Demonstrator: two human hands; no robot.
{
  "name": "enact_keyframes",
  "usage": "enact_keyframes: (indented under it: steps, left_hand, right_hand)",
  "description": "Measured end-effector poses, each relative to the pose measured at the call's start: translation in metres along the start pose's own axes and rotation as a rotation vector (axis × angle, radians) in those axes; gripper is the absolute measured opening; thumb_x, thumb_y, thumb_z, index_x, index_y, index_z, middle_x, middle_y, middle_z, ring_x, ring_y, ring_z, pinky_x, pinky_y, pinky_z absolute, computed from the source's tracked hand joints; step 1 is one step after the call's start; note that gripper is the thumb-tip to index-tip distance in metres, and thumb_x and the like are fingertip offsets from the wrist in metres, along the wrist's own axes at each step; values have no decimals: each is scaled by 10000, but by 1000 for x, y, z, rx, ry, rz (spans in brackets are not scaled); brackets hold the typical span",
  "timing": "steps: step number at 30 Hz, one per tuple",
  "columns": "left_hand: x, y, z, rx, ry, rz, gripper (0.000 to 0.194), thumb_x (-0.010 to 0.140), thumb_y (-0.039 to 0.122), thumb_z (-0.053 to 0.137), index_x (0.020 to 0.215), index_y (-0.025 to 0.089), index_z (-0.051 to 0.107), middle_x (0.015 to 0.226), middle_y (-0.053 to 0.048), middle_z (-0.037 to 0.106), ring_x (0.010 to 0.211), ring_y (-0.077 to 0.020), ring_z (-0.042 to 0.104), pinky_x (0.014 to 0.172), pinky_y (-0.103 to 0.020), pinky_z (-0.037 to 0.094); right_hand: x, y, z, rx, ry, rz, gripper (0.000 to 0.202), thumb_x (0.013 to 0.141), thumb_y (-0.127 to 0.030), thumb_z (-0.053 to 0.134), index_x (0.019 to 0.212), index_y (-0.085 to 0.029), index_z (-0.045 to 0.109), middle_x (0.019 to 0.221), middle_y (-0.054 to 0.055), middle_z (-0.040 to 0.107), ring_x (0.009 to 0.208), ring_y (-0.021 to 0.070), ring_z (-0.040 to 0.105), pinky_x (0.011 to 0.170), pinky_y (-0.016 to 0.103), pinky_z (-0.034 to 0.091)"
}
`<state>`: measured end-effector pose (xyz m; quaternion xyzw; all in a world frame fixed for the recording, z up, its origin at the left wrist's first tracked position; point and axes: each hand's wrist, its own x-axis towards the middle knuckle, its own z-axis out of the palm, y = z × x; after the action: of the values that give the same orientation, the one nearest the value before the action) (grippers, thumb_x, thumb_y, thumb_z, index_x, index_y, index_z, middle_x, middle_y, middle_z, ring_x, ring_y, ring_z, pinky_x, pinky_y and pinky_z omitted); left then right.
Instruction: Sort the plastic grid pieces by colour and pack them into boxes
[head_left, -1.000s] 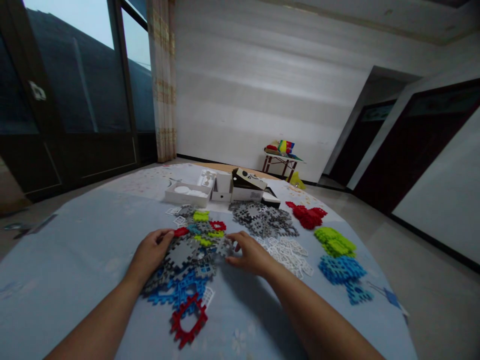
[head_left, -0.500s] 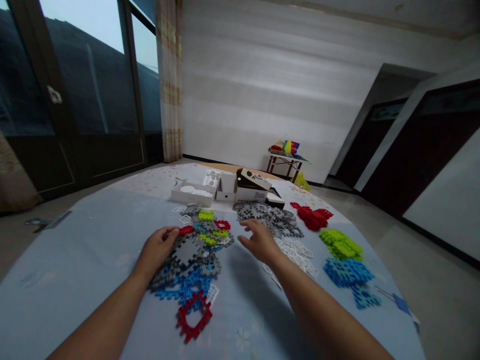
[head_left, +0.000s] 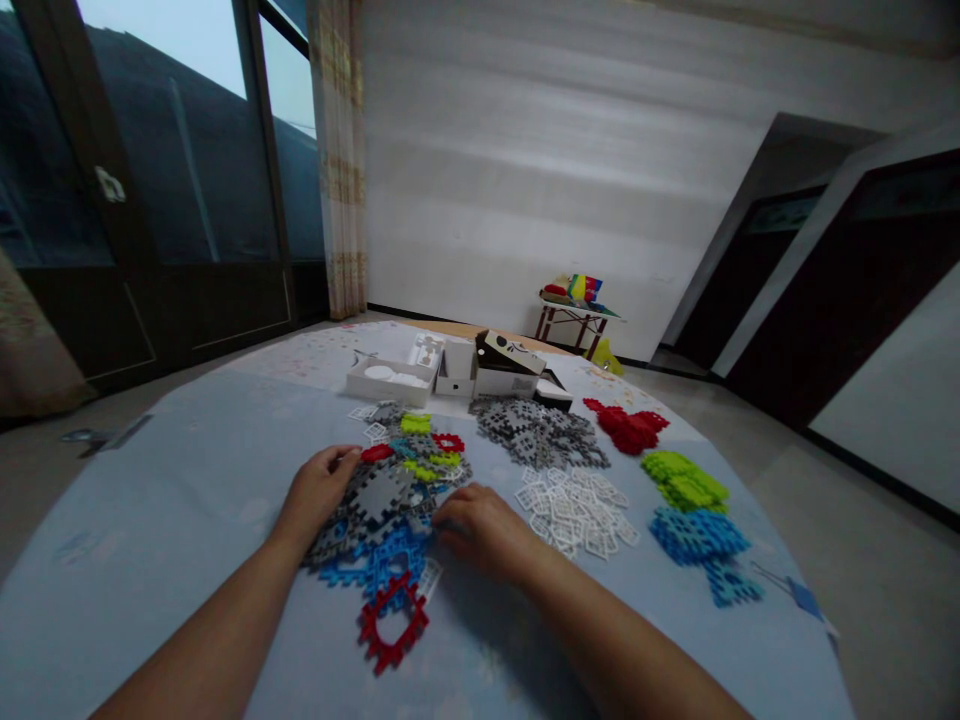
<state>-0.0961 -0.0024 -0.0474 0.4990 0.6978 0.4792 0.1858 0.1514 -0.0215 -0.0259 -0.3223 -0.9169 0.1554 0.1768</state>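
A person's right hand (head_left: 484, 532) is working once more at the mixed pile of interlocking plastic pieces (head_left: 379, 492), its fingers curling low beside the blue pieces (head_left: 399, 550) after hovering, spread, near the gray heap (head_left: 536, 432) half a second earlier. The white lattice pieces (head_left: 581, 508), partly hidden then, are lying more fully in view.

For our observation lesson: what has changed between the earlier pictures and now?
The right hand swung right, off the mixed pile, then back to its near right side; whether it grips anything is hidden. The left hand stayed by the red piece; the red pile, green pile and blue pile lie unmoved.
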Motion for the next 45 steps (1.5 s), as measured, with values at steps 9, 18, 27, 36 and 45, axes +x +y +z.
enact_keyframes:
  steps: [9, 18, 27, 36, 45]
  left_hand:
    - [3, -4, -1, 49, -3, 39, 440, 651, 531, 472, 828, 178, 666, 829, -56, 710, 827, -233, 634, 741, -293, 488]
    - [5, -6, 0, 88, -25, 26, 447, 665, 524, 454, 868, 182, 657, 893, -54, 708, 875, -233, 628, 793, -298, 484]
    - [12, -17, 0, 116, -26, 64, 431, 687, 529, 451, 854, 192, 662, 891, -58, 708, 873, -237, 633, 779, -304, 493]
    - [12, -13, 0, 110, 2, 73, 401, 660, 523, 473, 814, 208, 666, 852, -45, 715, 837, -235, 642, 753, -298, 508]
    - [8, -12, -1, 122, -15, 72, 399, 676, 521, 479, 830, 203, 664, 860, -51, 712, 838, -235, 637, 757, -298, 499]
  right_hand:
    - [-22, 28, -6, 374, 39, 388, 295, 815, -314, 484, 1016, -152, 628, 792, 35, 660, 685, 144, 573, 601, 235, 415]
    - [-34, 24, -5, 154, -17, 359, 674, 579, -446, 724, 1187, -220, 539, 1077, 68, 547, 940, 201, 524, 810, 288, 412]
    - [-24, 45, -24, 149, 127, 300, 481, 644, -313, 700, 1103, -221, 591, 998, 47, 564, 824, 160, 556, 782, 286, 438]
    - [10, 97, -77, -16, 746, 357, 418, 711, -257, 614, 1121, -196, 554, 1084, 93, 543, 854, 180, 556, 811, 349, 451]
    - [-44, 75, -36, 83, 389, 413, 211, 797, -257, 501, 910, -161, 651, 790, 40, 655, 691, 142, 577, 663, 258, 441]
